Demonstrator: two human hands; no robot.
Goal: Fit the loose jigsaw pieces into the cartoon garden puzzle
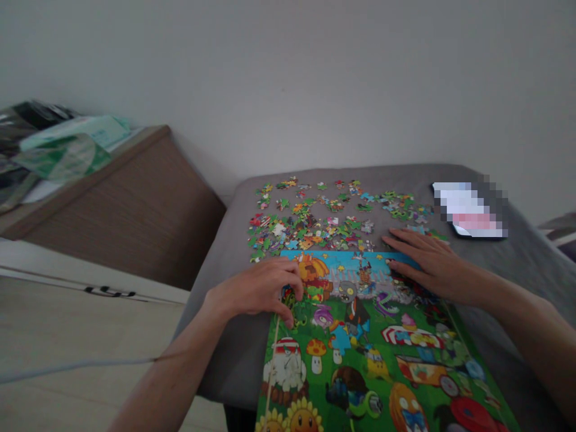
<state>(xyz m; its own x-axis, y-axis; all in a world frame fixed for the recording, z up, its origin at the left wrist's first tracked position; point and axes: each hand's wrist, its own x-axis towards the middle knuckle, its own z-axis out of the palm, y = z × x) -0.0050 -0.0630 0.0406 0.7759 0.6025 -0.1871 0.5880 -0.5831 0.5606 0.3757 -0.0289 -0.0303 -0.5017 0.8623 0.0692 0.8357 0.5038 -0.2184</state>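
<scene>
A colourful cartoon puzzle board (333, 372) lies on the grey cloth surface, showing a zombie, sunflowers and mushrooms on green. Over its upper left edge my left hand (265, 287) rests with fingers bent, thumb and fingertips apart on the picture. My right hand (432, 264) is spread flat at the upper right corner, fingertips reaching toward the loose pieces; its palm hides part of the board. Loose jigsaw pieces (310, 228) are scattered beyond the board's top edge. A light blue jigsaw-shaped patch (341, 339) shows mid-board; I cannot tell whether it is a loose piece.
A phone (470, 210) with a lit, blurred screen lies at the right of the grey surface (396, 180). To the left stands a wooden cabinet (148, 198) with plastic bags (72, 144) on top. A pale cable (81, 367) crosses at lower left. A wall closes off the back.
</scene>
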